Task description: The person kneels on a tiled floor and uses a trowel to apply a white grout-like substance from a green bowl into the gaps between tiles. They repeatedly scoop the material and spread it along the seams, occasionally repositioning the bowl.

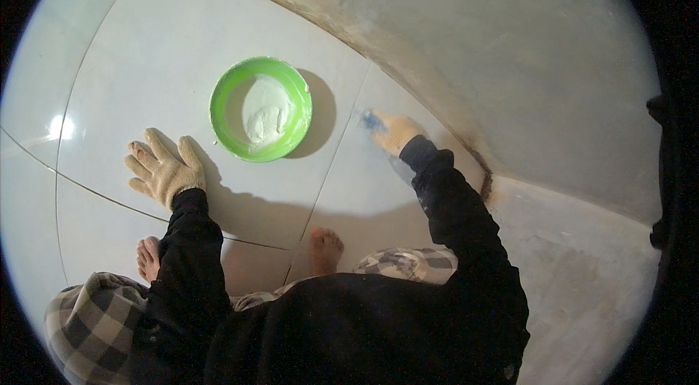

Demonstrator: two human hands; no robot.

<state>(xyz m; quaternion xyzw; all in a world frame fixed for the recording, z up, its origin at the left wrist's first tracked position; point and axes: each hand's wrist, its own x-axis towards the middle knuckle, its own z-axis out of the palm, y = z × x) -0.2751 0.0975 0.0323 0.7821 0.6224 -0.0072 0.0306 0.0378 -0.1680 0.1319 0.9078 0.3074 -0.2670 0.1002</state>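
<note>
My left hand point(167, 168), in a cream knit glove, lies flat on the white tiled floor point(145, 36) with its fingers spread. In front of me, between my hands, stands a round green bowl point(300, 101). White paste point(266, 123) coats its bottom and is heaped toward the near side. To the right of the bowl, my gloved right hand point(397, 136) is closed on a small blue thing point(373, 121), low over the tile beside a joint line. Motion smears that blue thing, so its exact kind cannot be made out.
A grey plastered wall point(510, 57) curves along the far and right sides, with a rough brown edge at its foot. Bare concrete point(575, 261) lies at the right. My bare feet point(325, 249) are on the tiles close behind my hands.
</note>
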